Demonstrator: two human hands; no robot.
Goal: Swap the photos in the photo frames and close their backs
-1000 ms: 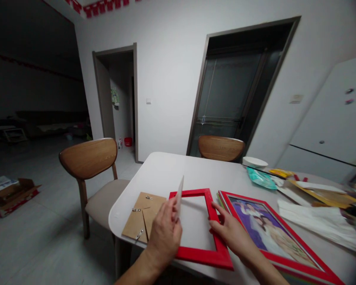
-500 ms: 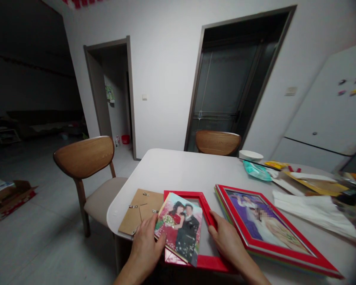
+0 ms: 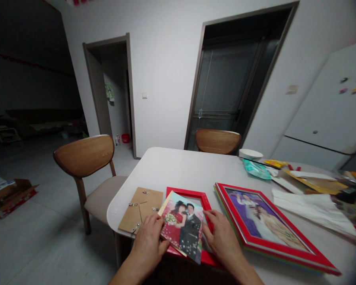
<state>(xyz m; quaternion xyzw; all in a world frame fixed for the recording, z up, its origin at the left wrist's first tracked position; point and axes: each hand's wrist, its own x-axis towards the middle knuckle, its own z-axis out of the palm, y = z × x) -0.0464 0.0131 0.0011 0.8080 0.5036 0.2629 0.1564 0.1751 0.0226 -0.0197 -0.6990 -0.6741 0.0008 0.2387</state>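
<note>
A photo print (image 3: 182, 227) showing two people, one in red and one in a dark suit, sits aslant over an open red frame (image 3: 207, 202) at the near edge of the tabletop (image 3: 180, 168), covering most of its opening; a cream sheet (image 3: 165, 204) peeps out behind the print's left side. The left hand (image 3: 148, 239) has its fingers closed on the print's left edge, thumb toward the lower corner. The right hand (image 3: 222, 237) is at the opposite edge, thumb and forefinger partly bent and a little parted; whether they grip the print, the frame's right bar or merely brush them, I cannot tell. A brown backing board (image 3: 133, 217) with metal clips lies by the tabletop's near left corner, just left of the frame, and a larger framed picture (image 3: 264, 223) lies to the right along the near edge. The step in hand looks like lining up print and sheet above the opening. The next move seems to call for turning the print square to the bars and evening the two layers, with light fingers on the edges so the paper neither bends nor slips.
</note>
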